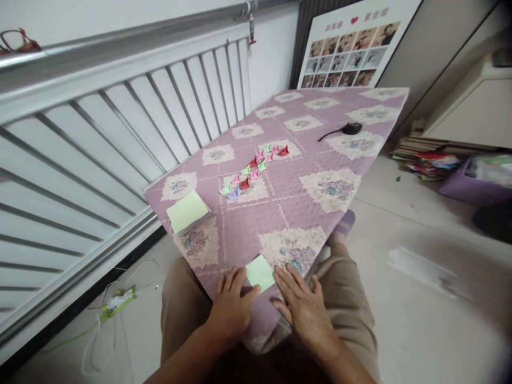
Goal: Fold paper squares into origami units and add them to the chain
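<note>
A pale green square of paper [260, 273] lies flat near the table's front corner. My left hand [232, 304] touches its left edge, fingers apart and nothing gripped. On the paper's right side rests my right hand [302, 304], spread out with its fingertips at the edge. A stack of square paper [189, 212], light green on top, sits at the table's left side. Small folded paper pieces [255, 172] in red, pink, green and blue form a slanting double row mid-table.
A black object with a thin strip [352, 128] lies on the far right of the flowered tablecloth [240, 229]. A white railing [160, 117] borders the left. A power strip [120, 301] with cables is on the floor at lower left.
</note>
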Demonstrator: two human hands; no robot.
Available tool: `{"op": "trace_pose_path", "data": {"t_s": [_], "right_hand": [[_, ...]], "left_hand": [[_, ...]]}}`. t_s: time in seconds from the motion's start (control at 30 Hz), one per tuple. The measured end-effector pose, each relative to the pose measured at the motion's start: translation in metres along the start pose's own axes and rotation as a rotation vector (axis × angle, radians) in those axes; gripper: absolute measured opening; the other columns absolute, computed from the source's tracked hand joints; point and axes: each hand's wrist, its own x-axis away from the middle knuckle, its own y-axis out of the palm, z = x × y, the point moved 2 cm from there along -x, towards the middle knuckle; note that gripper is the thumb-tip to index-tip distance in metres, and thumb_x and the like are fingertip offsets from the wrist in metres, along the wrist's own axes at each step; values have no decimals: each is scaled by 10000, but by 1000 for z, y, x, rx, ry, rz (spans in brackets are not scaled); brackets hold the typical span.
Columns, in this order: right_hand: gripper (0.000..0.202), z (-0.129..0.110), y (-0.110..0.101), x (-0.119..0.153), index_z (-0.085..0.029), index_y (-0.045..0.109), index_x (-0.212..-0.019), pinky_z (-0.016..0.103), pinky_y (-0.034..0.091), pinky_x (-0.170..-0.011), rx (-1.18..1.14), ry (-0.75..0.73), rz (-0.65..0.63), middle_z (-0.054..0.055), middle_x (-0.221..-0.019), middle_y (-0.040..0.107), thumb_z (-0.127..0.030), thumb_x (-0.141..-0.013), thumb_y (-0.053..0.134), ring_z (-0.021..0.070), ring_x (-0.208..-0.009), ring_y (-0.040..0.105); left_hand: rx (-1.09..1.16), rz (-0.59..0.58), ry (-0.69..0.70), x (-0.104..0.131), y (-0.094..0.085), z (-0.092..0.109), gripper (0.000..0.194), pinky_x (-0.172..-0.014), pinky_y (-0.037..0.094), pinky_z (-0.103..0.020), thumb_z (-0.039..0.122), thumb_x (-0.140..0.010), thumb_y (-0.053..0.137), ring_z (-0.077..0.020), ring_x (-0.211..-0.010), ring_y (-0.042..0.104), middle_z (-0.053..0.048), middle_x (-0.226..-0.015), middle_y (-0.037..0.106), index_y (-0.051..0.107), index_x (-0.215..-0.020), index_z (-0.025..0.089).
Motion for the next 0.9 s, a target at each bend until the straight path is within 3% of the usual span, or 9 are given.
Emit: {"op": "trace_pose_path", "data": {"t_s": [0.13,0.33,0.53,0.7,0.9], "right_hand": [[456,3,5,1,-278,470,-1344,595,261,-1003,-43,17,4,90,-1356,540,-357,-896,496,301,-1274,434],[412,11,9,2,-297,507,-1309,564,298,-988,-68,2,31,65,-1346,553,-303,-896,499,299,-1247,465],[380,21,11,0,-324,539,-1266,528,317,-973,-72,-14,-11,37,-1350,550,-326,-887,503,296,-1229,475],[344,24,8,-5,-334,554,-1230,566,289,-956,-66,-50,-10,32,-1324,572,-334,-892,489,303,-1183,499],[250,14,-11,-27,-308,614,-1090,625,210,-980,-94,76,39,66,-1165,653,-383,-892,481,308,-1040,556]], "left_hand": [[18,96,-1,5,3,6,506,-1054,240,-609,293,-834,578,-344,-1375,224,-98,-1514,256,486,-1328,356],[2,185,-41,4,3,14,445,-1060,249,-591,276,-814,581,-336,-1353,282,-80,-1495,308,562,-1253,345],[2,218,-60,2,-1,19,408,-1051,273,-584,277,-813,576,-334,-1335,313,-83,-1468,355,594,-1214,347],[-11,221,-72,2,-1,19,403,-1052,277,-577,276,-816,571,-334,-1334,318,-80,-1473,350,598,-1210,356],[2,220,-67,2,1,16,431,-1049,280,-576,278,-801,587,-337,-1333,316,-70,-1473,352,589,-1225,356]]}}
